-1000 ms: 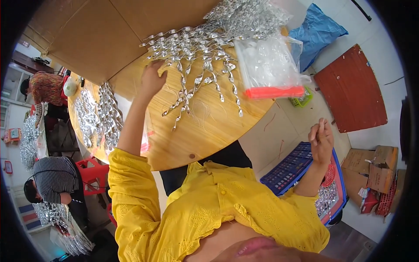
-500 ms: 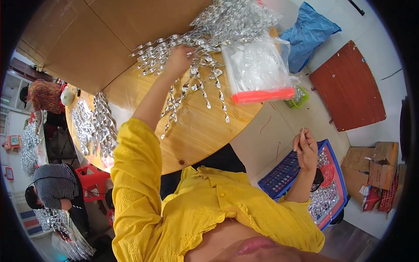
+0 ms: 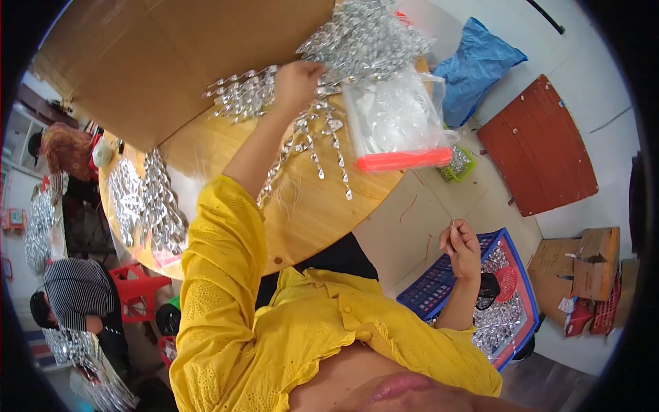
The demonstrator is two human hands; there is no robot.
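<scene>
Co-workers [image 3: 77,294]: two at far left, one in a patterned top, one lower down in a striped top, bent forward beside bundles of silver strips.
Red stool [image 3: 139,292]: just right of the striped top.
Silver bundles [image 3: 163,206]: side by side at the left edge of the surface.
Cardboard [image 3: 185,48]: large, brown, filling the upper left beyond the surface.
Yellow sleeve [image 3: 223,254]: rising from the lower edge, bare forearm stretched across the surface.
Left hand [image 3: 298,84]: at the far side of the surface, over the twisted silver strands, fingers curled inward; cannot tell whether gripping any.
Surface [image 3: 322,213]: pale wood, rounded edge, across the middle.
Twisted silver strands [image 3: 371,41]: heaped at the far side of the surface, spread to both sides of the left hand, several trailing toward the near edge.
Clear plastic bags [image 3: 395,113]: orange-red band along the near end, just right of the trailing strands.
Green basket [image 3: 458,165]: small, on the floor, silver pieces inside.
Right hand [image 3: 462,248]: raised, well apart from the strands, fingertips pinched together; anything fine between them too small to tell.
Blue bag [image 3: 473,72]: beyond the green basket.
Blue-rimmed tray [image 3: 519,269]: behind the right hand, loose silver pieces inside.
Dark red board [image 3: 539,144]: beside the wall.
Cardboard boxes [image 3: 556,264]: stacked at far right.
</scene>
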